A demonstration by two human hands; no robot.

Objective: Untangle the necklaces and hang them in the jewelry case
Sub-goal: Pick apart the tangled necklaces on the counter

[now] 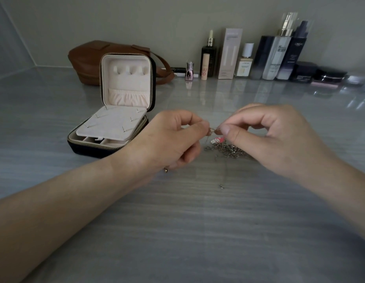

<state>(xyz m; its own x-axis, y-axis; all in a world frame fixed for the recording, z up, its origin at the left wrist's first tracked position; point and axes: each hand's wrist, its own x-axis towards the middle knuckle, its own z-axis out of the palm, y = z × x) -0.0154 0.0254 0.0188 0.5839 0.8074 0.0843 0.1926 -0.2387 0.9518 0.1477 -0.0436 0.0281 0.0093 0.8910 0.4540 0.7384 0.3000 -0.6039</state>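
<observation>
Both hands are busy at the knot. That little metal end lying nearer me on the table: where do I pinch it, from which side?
Probably the metal end itself, pinched from above, approaching from the near side. It lies flat and alone on the table, apart from the tangled chain heap, and its trailing strand looks too fine to grip.

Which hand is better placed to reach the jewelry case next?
Left, likely: the left hand is beside the open dark zippered jewelry case; the right hand is farther, above the tangled silver chains.
</observation>
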